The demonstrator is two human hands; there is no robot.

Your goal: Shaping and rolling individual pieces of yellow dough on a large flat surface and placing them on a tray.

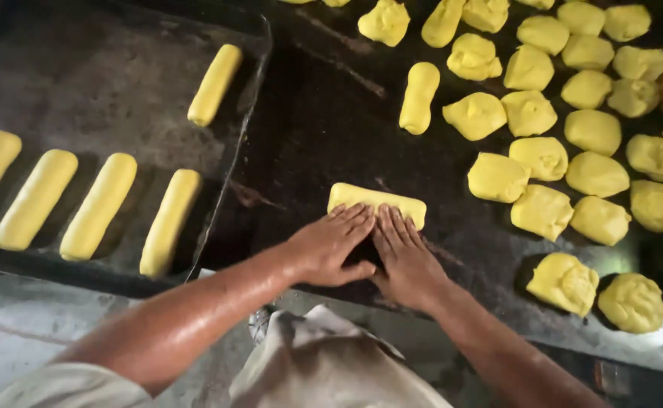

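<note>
dough piece (377, 202) | left hand (330, 245), right hand (405, 261) flat, fingers spread, pressing it | dark worktable (324, 128)

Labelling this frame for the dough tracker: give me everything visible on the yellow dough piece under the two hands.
The dough piece is a smooth, pale yellow, soft-looking slab, flattened and roughly oblong, lying flat and slightly slanted on the dark work surface. Its near long edge is covered by the fingertips of the left hand and right hand, which press on it side by side. It touches no other dough.
</note>
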